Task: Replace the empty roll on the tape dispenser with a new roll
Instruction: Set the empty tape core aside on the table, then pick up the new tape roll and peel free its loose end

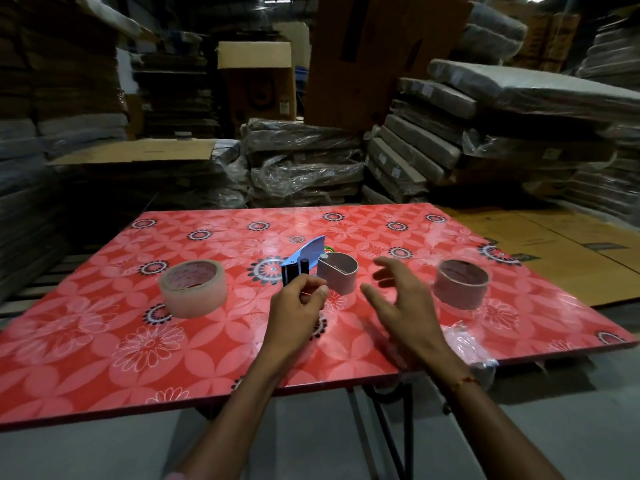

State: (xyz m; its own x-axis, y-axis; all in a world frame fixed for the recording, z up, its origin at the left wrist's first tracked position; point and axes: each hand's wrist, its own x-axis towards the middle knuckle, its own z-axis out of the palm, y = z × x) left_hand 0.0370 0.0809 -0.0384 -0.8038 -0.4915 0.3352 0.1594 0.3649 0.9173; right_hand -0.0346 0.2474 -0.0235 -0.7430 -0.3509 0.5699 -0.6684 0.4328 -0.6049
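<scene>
Curled left-hand fingers (313, 292) pinch the near end of the blue tape dispenser (304, 259) (its empty cardboard core (337, 273) just beside). Right hand (403, 299) hovers with fingers spread. New tape roll (194, 287) sits left on the red floral table (104, 341).

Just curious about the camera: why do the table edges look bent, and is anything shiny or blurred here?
Head view: the wide-angle lens bows the table edges; its glossy top shows pale glare near the tape dispenser; the right hand is slightly motion-blurred; the stacked bundles behind sit dim and soft.
</scene>
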